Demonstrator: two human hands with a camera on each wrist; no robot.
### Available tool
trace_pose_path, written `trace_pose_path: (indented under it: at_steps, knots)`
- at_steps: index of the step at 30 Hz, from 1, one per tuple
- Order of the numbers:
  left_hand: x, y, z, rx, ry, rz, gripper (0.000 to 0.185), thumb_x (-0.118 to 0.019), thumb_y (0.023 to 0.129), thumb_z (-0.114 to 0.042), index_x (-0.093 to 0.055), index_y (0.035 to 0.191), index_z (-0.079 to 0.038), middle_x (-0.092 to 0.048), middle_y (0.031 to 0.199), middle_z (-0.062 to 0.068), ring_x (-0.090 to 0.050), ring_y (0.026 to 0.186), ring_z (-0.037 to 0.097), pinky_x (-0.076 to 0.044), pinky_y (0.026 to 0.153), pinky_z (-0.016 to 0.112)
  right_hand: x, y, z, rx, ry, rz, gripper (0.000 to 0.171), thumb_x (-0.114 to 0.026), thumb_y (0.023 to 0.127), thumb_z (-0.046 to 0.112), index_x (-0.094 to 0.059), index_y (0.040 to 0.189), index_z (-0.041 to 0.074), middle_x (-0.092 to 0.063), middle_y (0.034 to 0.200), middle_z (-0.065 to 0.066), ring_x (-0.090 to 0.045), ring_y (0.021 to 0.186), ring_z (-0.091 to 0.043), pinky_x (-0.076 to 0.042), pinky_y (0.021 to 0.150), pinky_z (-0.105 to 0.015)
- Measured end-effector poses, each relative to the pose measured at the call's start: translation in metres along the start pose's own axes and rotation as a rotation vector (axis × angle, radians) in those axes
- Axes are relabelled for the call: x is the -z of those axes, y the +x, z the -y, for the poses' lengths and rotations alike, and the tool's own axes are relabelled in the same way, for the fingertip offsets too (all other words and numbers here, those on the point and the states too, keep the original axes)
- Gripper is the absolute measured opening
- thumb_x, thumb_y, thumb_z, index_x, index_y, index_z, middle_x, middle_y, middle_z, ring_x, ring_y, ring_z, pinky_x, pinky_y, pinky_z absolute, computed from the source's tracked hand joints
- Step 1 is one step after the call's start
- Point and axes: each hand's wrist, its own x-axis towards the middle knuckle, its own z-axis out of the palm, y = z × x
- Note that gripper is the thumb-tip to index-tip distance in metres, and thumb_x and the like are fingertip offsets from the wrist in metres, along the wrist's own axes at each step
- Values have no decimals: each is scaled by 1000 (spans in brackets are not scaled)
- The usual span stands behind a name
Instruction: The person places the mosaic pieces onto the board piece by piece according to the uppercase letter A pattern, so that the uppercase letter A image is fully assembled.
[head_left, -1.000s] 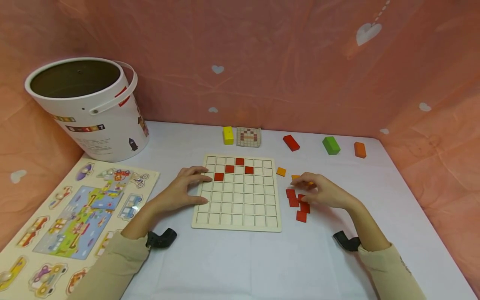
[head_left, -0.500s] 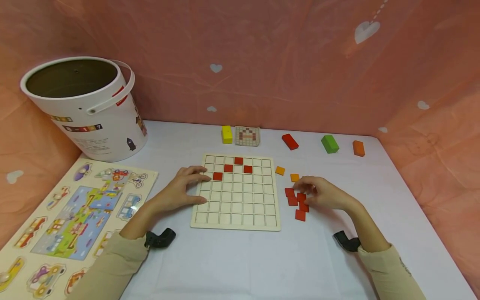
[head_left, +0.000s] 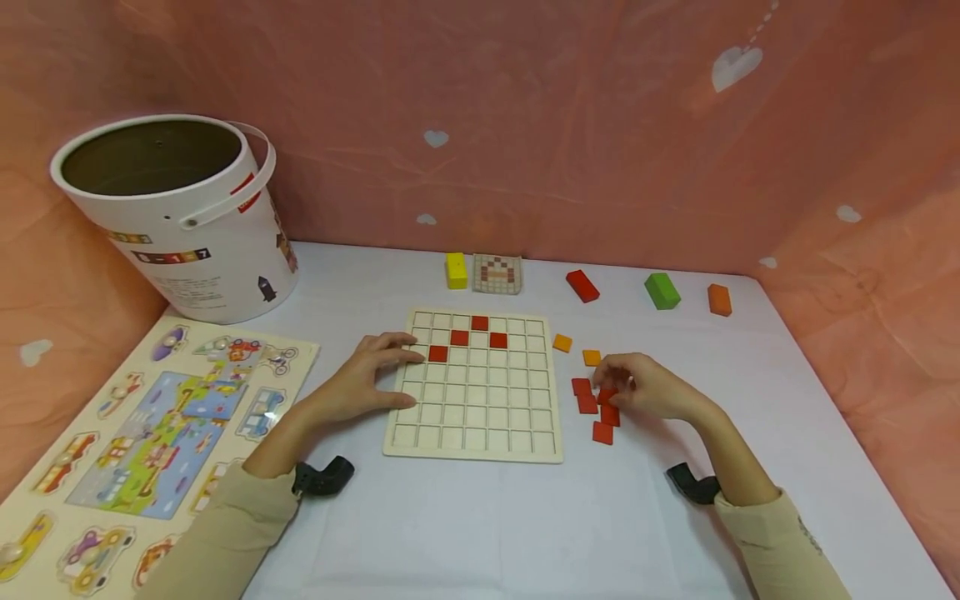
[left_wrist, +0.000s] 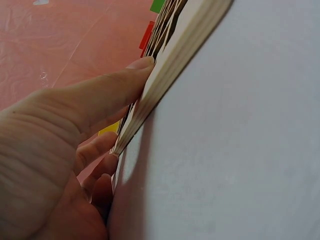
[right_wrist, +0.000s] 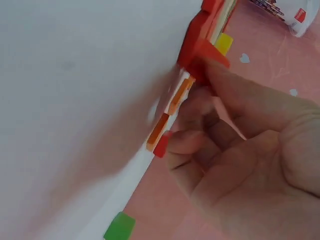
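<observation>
A pale wooden grid board [head_left: 476,417] lies mid-table, with several red squares set into its upper cells. At its left edge rests my left hand [head_left: 369,375], fingers spread; the left wrist view has the thumb [left_wrist: 117,85] over the board's rim. My right hand [head_left: 648,387] is at a small pile of red square tiles [head_left: 587,403] right of the board. In the right wrist view its thumb and a finger pinch a tilted red tile [right_wrist: 212,55]. Two orange tiles, one nearer the board [head_left: 562,342] and one above the pile [head_left: 592,357], lie close by.
A yellow block [head_left: 456,272], a small pattern card [head_left: 497,275], and red [head_left: 582,286], green [head_left: 662,291] and orange [head_left: 719,300] blocks line the back. Leftward stand a white bucket [head_left: 217,287] and a vehicle puzzle board [head_left: 296,367].
My right hand has drawn slightly toward me and right, from over the orange tile to the red pile, uncovering that orange tile. The left hand stays on the board's edge.
</observation>
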Motion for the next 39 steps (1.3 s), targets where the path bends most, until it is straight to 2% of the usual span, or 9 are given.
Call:
trace_pose_path:
  at_steps: [5, 10, 15, 22, 26, 30, 34, 36, 39]
  knots:
    - [1, 0, 0, -10, -13, 2, 59, -86, 79, -25, -64, 130, -7, -41, 151, 12, -29, 135, 35, -27, 109, 62, -1, 24, 22, 28, 23, 16, 16, -64, 86, -10, -67, 98, 0, -62, 88, -6, -53, 80, -21, -48, 67, -26]
    - [3, 0, 1, -10, -13, 6, 58, -86, 79, -25, -64, 130, -7, -40, 151, 12, -29, 135, 36, -27, 109, 62, -18, 70, 63, 123, 79, 80, 19, -64, 89, -9, -66, 107, -3, -60, 93, -8, -54, 86, -22, -49, 72, -26]
    - [2, 0, 1, -6, -10, 8, 58, -85, 79, -25, -64, 130, -7, -40, 151, 12, -29, 135, 35, -27, 109, 62, -39, 114, 102, 220, 57, 170, 17, -63, 87, -13, -69, 100, -4, -62, 90, -10, -52, 85, -20, -48, 73, -25]
    - [1, 0, 0, -10, -12, 4, 58, -86, 79, -24, -64, 130, -6, -41, 150, 13, -30, 135, 36, -27, 109, 62, -65, 152, 115, 210, 72, 195, 22, -63, 86, -15, -71, 104, -5, -66, 93, -9, -52, 80, -16, -47, 70, -22]
    - [1, 0, -1, -6, -15, 9, 58, -86, 79, -23, -64, 130, -5, -40, 151, 14, -29, 136, 37, -26, 110, 62, -69, 153, 116, 187, 50, 188, 24, -65, 86, -13, -69, 109, -6, -64, 93, -10, -54, 79, -15, -47, 68, -21]
    - [0, -1, -1, -4, -10, 10, 59, -85, 80, -24, -63, 131, -6, -40, 151, 13, -28, 136, 37, -26, 110, 63, -68, 142, 118, 221, 2, 147, 25, -66, 89, -7, -68, 114, -5, -67, 101, -12, -59, 85, -18, -49, 75, -22]
    - [0, 0, -1, -2, -10, 8, 58, -85, 80, -24, -64, 131, -7, -40, 151, 13, -29, 136, 36, -26, 110, 63, -69, 122, 124, 232, -213, 71, 31, -68, 95, 11, -66, 124, 0, -62, 122, -14, -59, 105, -25, -50, 91, -35]
    - [0, 0, -1, -1, -11, 6, 58, -85, 79, -24, -64, 130, -7, -40, 151, 13, -29, 136, 36, -26, 110, 63, -72, 110, 127, 211, -390, 75, 45, -65, 98, 28, -60, 135, 4, -53, 139, -15, -49, 126, -31, -43, 103, -47]
    - [0, 0, -1, -4, -9, 4, 58, -86, 79, -23, -64, 130, -6, -40, 151, 14, -30, 135, 36, -27, 109, 63, -79, 94, 130, 174, -582, 150, 67, -57, 98, 51, -43, 152, 13, -28, 162, -11, -16, 149, -36, -21, 114, -62]
